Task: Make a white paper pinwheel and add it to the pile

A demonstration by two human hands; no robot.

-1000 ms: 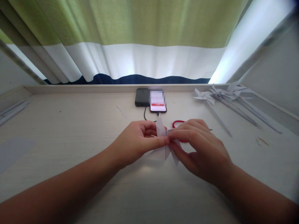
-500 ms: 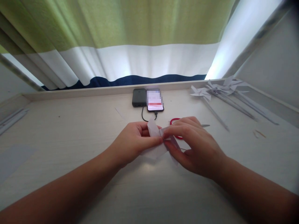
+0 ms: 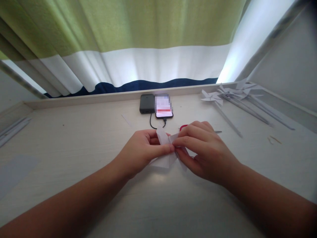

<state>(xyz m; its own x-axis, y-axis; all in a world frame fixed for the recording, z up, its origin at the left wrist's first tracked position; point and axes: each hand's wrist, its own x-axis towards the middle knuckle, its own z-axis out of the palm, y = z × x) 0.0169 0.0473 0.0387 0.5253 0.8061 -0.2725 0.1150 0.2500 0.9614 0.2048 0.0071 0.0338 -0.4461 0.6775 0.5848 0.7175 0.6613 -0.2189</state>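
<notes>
Between both hands is a white paper pinwheel, with flaps sticking up and out to the sides. My left hand is closed on its left part, the thumb pressed near the centre and the other fingers behind. From the right, my right hand pinches the paper close to the left thumb; whether a small piece is also between its fingertips I cannot tell. Partly hidden behind my right hand lie scissors with red handles, the blade tip showing past the knuckles.
A dark power bank and a lit phone joined by a cable lie at the back. Several paper pinwheels on sticks lie back right. Toothpick-like bits are at right. Paper rolls and a paper sheet lie left.
My right hand has shifted slightly up and its fingers have closed in at the paper's centre. The paper's right flap has turned a little; my left hand stays nearly still.
</notes>
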